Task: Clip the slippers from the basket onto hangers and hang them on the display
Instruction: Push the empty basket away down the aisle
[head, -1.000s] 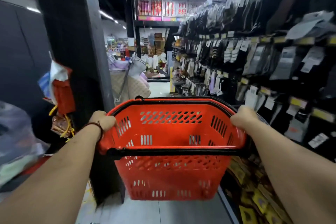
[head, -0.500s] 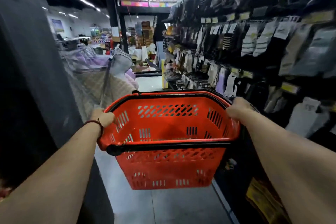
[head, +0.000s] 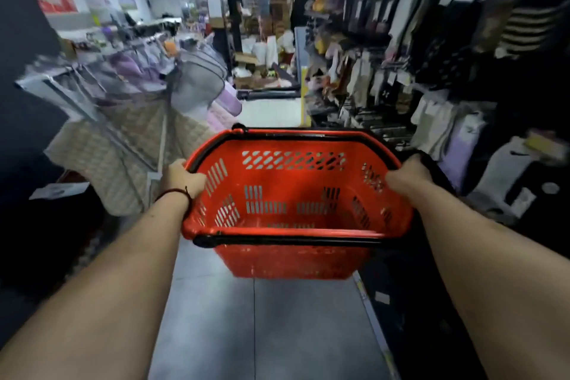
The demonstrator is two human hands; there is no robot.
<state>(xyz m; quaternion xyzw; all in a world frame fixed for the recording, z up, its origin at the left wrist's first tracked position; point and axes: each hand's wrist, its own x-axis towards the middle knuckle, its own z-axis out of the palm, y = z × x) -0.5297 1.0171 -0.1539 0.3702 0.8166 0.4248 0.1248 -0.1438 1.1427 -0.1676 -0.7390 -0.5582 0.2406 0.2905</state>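
Head view puts you mid-aisle with the red basket (head: 277,182) held out in front at about waist height, above the grey floor (head: 262,318). This looks like the carrying leg of the job; no clipping has begun. No slippers show inside the basket, though blur makes its bottom hard to read, and no hangers are in sight.

Your left hand (head: 185,177), with a dark cord (head: 175,193) at the wrist, grasps the left rim, thumb on top. Your right hand (head: 407,174) clasps the right rim, its fingers hidden over the far side. Both forearms reach forward, nearly straight, and the basket tilts slightly toward you.

Racks of socks (head: 431,55) line your right and quilted goods (head: 123,145) stand on your left. Next you probably need to find the slipper display and set the basket down steadily so both hands come free.
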